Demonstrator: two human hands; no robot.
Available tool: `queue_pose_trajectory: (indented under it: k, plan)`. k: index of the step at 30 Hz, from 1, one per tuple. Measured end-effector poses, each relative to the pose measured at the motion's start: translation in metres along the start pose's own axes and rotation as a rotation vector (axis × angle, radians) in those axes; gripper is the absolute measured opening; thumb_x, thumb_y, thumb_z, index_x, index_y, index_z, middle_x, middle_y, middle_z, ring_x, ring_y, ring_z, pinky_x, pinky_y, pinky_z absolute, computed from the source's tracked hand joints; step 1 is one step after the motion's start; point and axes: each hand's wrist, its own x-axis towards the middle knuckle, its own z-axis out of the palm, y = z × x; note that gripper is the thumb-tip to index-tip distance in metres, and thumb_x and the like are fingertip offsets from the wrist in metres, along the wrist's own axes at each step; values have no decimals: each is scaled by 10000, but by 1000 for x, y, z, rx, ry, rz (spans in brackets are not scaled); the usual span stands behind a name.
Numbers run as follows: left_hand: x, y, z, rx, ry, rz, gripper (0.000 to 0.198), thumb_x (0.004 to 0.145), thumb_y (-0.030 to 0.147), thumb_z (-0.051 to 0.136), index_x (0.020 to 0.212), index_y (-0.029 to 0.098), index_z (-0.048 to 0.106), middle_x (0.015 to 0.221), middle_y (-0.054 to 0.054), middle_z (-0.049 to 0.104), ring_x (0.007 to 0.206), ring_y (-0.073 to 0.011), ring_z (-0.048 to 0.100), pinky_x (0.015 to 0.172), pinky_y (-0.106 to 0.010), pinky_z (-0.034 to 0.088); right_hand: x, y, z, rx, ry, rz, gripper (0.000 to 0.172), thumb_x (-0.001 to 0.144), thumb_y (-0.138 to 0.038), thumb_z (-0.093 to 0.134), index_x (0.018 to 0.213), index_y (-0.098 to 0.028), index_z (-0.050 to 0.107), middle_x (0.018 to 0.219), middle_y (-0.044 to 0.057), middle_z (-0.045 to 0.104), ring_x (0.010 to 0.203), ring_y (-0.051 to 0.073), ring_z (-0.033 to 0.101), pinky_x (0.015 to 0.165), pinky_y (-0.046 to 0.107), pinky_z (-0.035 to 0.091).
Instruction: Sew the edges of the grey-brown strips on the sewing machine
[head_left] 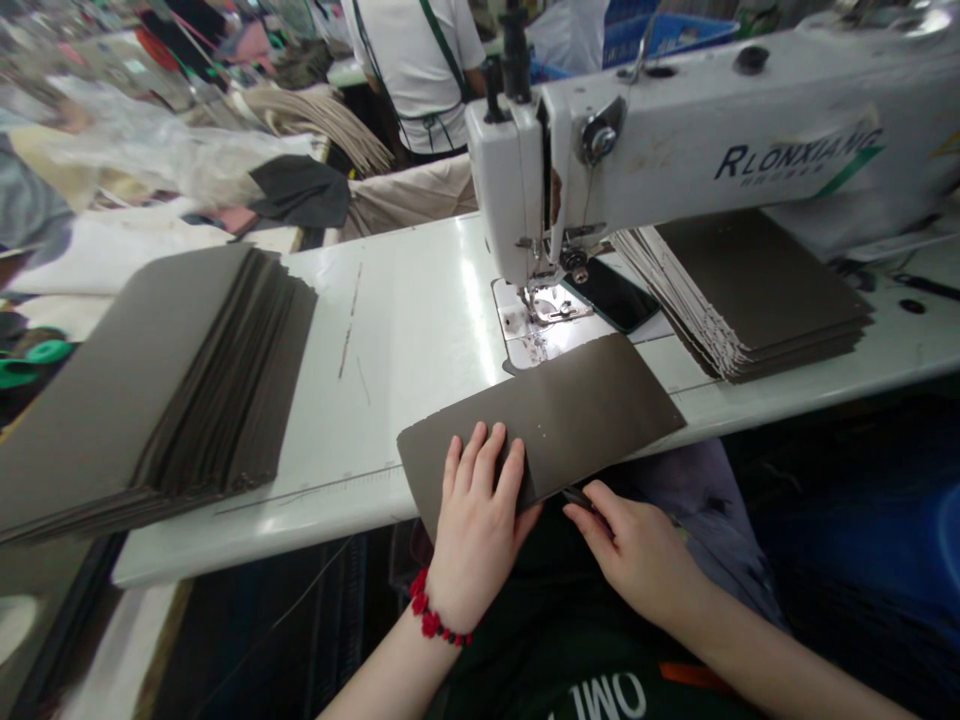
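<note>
A grey-brown flat panel [592,410] with rounded corners lies aslant across the table's front edge, just before the sewing machine's needle area [536,310]. My left hand [480,520], a red beaded bracelet at its wrist, has its fingers stretched over the panel's left part. Its thumb sits at the near edge, seemingly underneath, so the panel is held between them. Close to that same edge, my right hand [630,545] is closed on a small dark tool [577,497]. The tool's tip touches or nearly touches the panel edge; most of it is hidden by the fingers.
A white sewing machine [675,140] spans the right side. Under its arm lie a phone [615,295] and a stack of similar panels [757,290]. A taller panel stack [172,380] stands at left on the table [397,300]. Behind, a person in white [427,70] faces away.
</note>
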Motion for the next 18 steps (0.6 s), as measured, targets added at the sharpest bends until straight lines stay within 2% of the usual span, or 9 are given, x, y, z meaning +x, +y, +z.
queue_pose_trajectory:
  k: [6, 11, 14, 18]
  plan:
    - [0, -1, 0, -1, -5, 2, 519, 864, 264, 611, 1336, 110, 461, 1454, -192, 403, 1398, -354, 278, 1141, -575, 251, 3, -1, -2, 21, 15, -19, 209, 992, -356, 392, 856, -230, 487, 736, -11, 629, 687, 182, 629, 592, 277, 335]
    - [-1, 0, 0, 0, -17, -4, 518, 869, 267, 606, 1341, 117, 453, 1453, -192, 403, 1399, -354, 275, 1137, -581, 250, 0, 0, -10, 131, 54, -23, 226, 969, -387, 438, 835, -219, 509, 682, -19, 595, 630, 154, 587, 590, 271, 357]
    - [-1, 0, 0, -4, -5, -4, 501, 871, 260, 602, 1332, 122, 461, 1448, -192, 410, 1387, -359, 301, 1126, -592, 262, -1, 3, -9, 300, 74, 65, 230, 901, -436, 552, 871, -209, 563, 689, -16, 608, 619, 148, 573, 595, 263, 410]
    - [-2, 0, -1, -20, 5, -8, 490, 883, 257, 593, 1334, 117, 466, 1460, -172, 406, 1399, -347, 280, 1141, -580, 246, 5, 3, 2, 690, 69, 83, 258, 858, -412, 617, 985, -189, 638, 936, 43, 693, 858, 198, 635, 783, 300, 484]
